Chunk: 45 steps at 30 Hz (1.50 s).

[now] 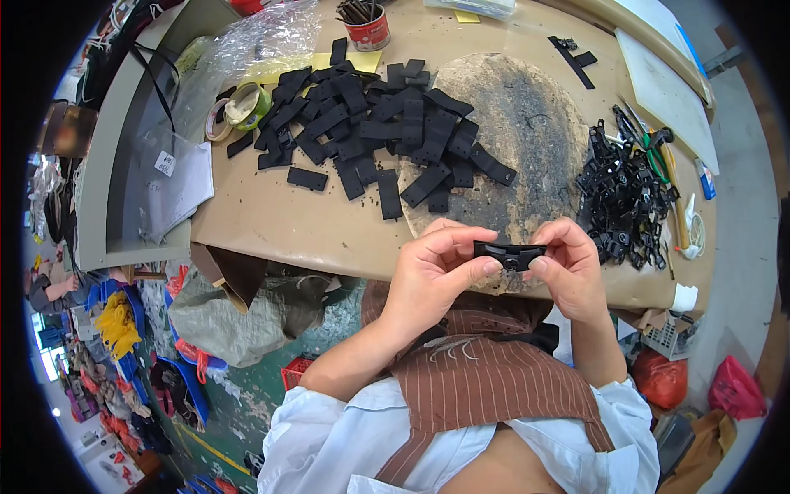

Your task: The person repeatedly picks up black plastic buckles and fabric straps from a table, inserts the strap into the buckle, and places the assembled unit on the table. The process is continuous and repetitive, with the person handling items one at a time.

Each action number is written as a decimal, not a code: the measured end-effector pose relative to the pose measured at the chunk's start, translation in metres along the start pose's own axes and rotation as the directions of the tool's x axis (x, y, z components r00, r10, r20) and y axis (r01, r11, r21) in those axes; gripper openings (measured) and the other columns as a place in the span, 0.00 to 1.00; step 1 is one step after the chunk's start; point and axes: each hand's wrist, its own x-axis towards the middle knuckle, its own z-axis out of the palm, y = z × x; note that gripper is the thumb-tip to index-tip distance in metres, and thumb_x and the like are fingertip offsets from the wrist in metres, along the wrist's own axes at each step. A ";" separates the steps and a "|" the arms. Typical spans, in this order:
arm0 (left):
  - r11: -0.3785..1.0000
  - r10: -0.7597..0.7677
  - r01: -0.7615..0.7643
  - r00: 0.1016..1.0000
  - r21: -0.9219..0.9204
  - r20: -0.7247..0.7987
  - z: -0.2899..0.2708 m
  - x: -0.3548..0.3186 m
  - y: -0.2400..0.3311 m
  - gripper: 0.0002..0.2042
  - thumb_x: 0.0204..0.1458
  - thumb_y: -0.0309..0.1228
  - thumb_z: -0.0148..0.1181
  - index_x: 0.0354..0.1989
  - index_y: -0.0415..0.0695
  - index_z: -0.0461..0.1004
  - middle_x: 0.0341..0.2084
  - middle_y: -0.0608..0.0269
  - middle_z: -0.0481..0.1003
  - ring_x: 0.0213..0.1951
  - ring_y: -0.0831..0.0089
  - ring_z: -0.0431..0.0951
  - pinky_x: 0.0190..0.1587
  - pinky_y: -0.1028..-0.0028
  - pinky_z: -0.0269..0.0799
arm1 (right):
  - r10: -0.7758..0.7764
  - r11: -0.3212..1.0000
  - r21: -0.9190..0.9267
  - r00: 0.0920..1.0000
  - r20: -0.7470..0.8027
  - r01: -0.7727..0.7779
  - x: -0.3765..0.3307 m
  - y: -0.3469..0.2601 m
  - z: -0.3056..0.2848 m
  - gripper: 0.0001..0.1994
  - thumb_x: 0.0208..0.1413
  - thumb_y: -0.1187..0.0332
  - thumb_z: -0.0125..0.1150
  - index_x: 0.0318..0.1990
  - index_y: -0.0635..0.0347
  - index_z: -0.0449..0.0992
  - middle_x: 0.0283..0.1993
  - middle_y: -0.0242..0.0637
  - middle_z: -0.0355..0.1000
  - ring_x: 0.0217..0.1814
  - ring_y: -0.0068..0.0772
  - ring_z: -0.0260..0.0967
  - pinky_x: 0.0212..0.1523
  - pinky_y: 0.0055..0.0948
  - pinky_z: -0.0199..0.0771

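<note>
Between my two hands, over the table's front edge, is a short black strap piece (510,256) with a small dark fitting at its middle. My left hand (440,263) pinches its left end between thumb and fingers. The right end is pinched the same way by my right hand (569,267). Beyond my hands lies a heap of flat black strap pieces (354,115), some with small holes. To the right sits a pile of small shiny black fittings (621,198); their exact kind is hard to make out.
A round worn board (535,123) lies on the brown-covered table. Tape rolls (247,105), clear plastic wrap (263,41) and a red can (368,31) of thin rods stand at the back left. A hammer (665,148) and green-handled pliers (654,156) lie on the right.
</note>
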 end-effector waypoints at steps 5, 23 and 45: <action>0.991 0.127 -0.124 0.990 0.049 -0.068 0.006 -0.003 0.002 0.12 0.43 0.18 0.63 0.39 0.36 0.74 0.40 0.62 0.66 0.33 0.81 0.74 0.38 0.83 0.72 | -0.070 0.996 -0.063 0.993 -0.095 0.064 -0.004 0.001 0.003 0.11 0.49 0.78 0.61 0.40 0.65 0.69 0.32 0.33 0.68 0.30 0.19 0.68 0.32 0.17 0.71; 0.988 0.100 -0.066 0.964 -0.142 0.248 -0.011 0.007 0.005 0.06 0.46 0.22 0.62 0.32 0.36 0.74 0.40 0.59 0.69 0.38 0.78 0.73 0.41 0.79 0.70 | -0.112 0.964 -0.223 0.981 0.161 0.146 0.001 -0.027 0.007 0.07 0.51 0.75 0.60 0.35 0.68 0.70 0.36 0.33 0.64 0.38 0.20 0.62 0.40 0.19 0.63; 0.932 0.031 -0.081 0.989 -0.354 -0.144 -0.055 0.010 -0.002 0.03 0.50 0.22 0.58 0.32 0.40 0.71 0.36 0.61 0.72 0.34 0.80 0.72 0.39 0.80 0.69 | -0.213 0.724 -0.660 0.975 0.061 0.199 0.018 -0.013 -0.003 0.13 0.50 0.78 0.57 0.45 0.65 0.70 0.45 0.40 0.68 0.46 0.32 0.66 0.49 0.28 0.65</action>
